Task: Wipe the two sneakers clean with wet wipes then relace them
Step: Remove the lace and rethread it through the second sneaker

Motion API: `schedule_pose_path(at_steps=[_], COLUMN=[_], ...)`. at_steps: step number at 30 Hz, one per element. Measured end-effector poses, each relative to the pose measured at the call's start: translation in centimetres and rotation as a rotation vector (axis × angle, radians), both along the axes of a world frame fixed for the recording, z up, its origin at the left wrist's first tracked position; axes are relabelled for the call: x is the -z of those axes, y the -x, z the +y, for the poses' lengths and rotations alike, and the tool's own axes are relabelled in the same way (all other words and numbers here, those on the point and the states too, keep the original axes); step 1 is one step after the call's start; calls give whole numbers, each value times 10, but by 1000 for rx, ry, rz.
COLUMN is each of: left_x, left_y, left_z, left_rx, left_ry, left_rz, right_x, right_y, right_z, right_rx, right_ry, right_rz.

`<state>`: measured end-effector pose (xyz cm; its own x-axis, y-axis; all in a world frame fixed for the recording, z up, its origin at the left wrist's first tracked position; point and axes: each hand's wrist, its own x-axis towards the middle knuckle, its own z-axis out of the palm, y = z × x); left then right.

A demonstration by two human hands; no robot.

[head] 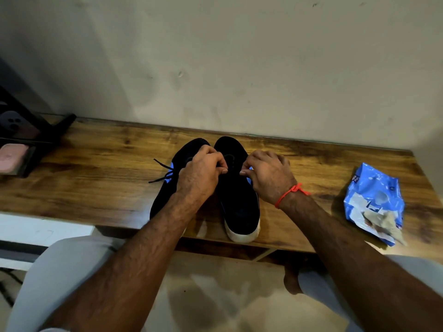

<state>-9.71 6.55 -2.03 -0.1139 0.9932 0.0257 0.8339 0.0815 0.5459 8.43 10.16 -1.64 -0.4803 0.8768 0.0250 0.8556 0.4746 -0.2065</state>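
I see the two black fabric sneakers with white soles standing side by side on the brown wood-grain tabletop (pixel 100 164), heels toward me and toes toward the pale wall (pixel 239 56). The right sneaker (pixel 239 202) is the one I take as my landmark. Over its lacing area both hands meet. My left hand (pixel 203 168) comes in across the left sneaker (pixel 165 195), forearm slanting up from the lower left, knuckles up and fingers curled, thumb and forefinger pinched together just above the right sneaker's tongue. My right hand (pixel 268 173) mirrors it from the other side, wrist bent, fingers curled, thumb tip pressed to forefinger. Each pinch seems to hold a lace end, but the lace is black on black and I cannot make it out between the fingers. An orange thread bracelet (pixel 291 191) circles the right wrist.

Left of the right sneaker, the left sneaker touches it at the toe, and its thin black lace (pixel 163 174) trails loose onto the wood, crossing a blue side panel. Well to the right of the right sneaker lies a crumpled blue and white wet-wipe packet (pixel 374 197), with a soiled wipe (pixel 383 224) on its near end. Far to the left of it sits a black stand (pixel 31 130).
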Motion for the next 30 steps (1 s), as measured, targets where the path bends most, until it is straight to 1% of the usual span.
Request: schedule_pose_path(at_steps=[4,9,14,16,19,21,22,24,26,28,30], left_x=[0,6,10,10,5,3,3,2,6,8,6], left_y=[-2,-4,-9,-5,9,14,13,7,-1,-6,-7], left_z=[-3,-5,-7,-5,0,3,4,4,3,3,4], left_rx=[-8,-23,-29,26,36,-8,-19,7,53,78,68], left_ry=[-60,-56,-14,21,26,-33,-61,-68,-9,54,56], left_rz=[51,77,205,171,-69,-188,-218,-252,-255,-212,-164], right_x=[-1,-1,1,1,5,9,10,10,9,9,9], right_y=[0,-3,-5,-10,-19,-24,-24,-21,-17,-12,-9], right_z=[0,1,-2,1,8,11,12,14,13,11,10], right_rx=[14,3,-46,-74,-12,52,68,80,79,73,68], right_ry=[-138,-112,-88,-38,143,151,144,146,182,231,264], right_rz=[-86,-163,-165,-67,228,393,441,453,453,434,394])
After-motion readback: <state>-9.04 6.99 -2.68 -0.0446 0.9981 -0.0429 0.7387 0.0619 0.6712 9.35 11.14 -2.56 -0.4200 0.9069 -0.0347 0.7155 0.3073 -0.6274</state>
